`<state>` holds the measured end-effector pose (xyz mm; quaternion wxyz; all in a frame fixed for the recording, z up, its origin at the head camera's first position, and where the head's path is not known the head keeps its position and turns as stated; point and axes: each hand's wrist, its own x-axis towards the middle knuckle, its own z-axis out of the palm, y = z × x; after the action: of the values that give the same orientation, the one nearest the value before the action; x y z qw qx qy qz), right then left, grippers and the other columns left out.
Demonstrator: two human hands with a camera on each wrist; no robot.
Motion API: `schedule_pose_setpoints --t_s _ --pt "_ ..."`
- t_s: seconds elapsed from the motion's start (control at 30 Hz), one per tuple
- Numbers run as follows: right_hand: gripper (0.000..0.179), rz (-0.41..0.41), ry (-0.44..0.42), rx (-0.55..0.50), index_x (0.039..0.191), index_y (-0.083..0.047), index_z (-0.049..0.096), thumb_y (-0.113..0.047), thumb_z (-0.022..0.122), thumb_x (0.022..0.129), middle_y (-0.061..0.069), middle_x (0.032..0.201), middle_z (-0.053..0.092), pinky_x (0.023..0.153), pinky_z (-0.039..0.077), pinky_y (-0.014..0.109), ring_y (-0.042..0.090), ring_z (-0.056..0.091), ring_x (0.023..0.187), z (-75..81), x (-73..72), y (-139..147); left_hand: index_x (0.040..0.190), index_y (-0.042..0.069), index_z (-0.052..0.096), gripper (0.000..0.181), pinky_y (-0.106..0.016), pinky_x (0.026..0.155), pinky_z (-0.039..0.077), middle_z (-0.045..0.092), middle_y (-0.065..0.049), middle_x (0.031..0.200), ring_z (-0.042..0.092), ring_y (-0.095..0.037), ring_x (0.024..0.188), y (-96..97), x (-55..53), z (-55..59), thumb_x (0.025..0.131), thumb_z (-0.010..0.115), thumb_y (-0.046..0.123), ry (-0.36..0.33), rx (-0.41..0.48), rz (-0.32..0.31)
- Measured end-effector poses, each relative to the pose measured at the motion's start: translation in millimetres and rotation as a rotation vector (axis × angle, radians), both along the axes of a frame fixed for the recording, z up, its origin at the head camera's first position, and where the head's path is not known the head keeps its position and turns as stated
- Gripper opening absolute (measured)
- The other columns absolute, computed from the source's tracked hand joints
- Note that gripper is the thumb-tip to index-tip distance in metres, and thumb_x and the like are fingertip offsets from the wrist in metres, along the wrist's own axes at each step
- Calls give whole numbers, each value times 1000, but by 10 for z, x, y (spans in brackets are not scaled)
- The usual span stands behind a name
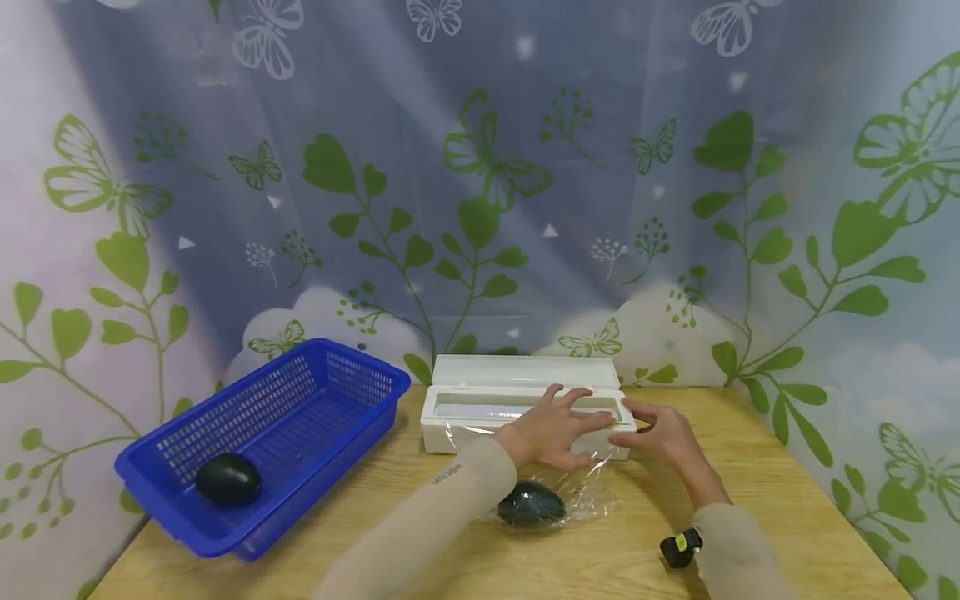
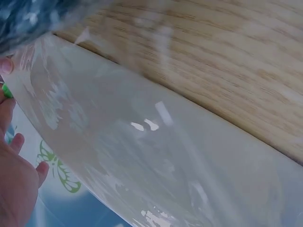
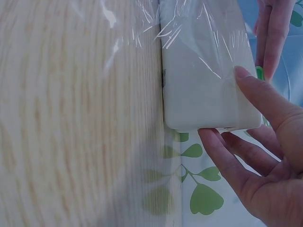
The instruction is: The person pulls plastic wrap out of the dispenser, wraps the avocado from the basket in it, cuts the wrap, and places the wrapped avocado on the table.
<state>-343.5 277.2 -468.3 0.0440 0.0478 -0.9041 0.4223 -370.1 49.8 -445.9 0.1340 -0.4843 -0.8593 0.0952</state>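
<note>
A white cling film box [image 1: 525, 437] stands with its lid [image 1: 525, 371] raised. Clear film [image 1: 592, 492] hangs from its front over a dark oval fruit [image 1: 534, 505], possibly an avocado, on the table. My left hand [image 1: 551, 429] reaches across the box with fingers spread, a fingertip on the small green slider [image 3: 259, 73] near the right end. With thumb on the front and fingers at the end face, my right hand [image 3: 265, 151] grips the box's right end. In the left wrist view the film lies over the box front, and the wrapped fruit [image 2: 38, 19] is partly cut off.
A blue plastic basket [image 1: 315, 475] stands at the left, with another dark oval fruit [image 1: 227, 479] inside. Behind the wooden table [image 1: 600, 558] hangs a curtain [image 1: 480, 275] printed with leaves and butterflies. A small black camera [image 1: 678, 550] is on the right wrist.
</note>
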Motion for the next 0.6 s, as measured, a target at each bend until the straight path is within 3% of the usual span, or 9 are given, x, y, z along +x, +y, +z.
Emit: schedule_pose_setpoints --t_s 0.43,0.6 --pt "79 -15 0 -12 136 -6 51 -40 81 72 26 133 53 70 57 27 33 66 105 8 7 -2 149 36 26 65 -53 113 26 38 21 148 16 -18 148 -10 -12 -5 90 49 48 -22 19 6" --pt "80 -13 1 6 137 -8 51 -42 81 71 25 134 53 74 58 31 33 66 105 -11 6 2 149 36 26 66 -54 112 26 37 22 149 13 -18 149 -37 -16 4 89 50 47 -29 0 15"
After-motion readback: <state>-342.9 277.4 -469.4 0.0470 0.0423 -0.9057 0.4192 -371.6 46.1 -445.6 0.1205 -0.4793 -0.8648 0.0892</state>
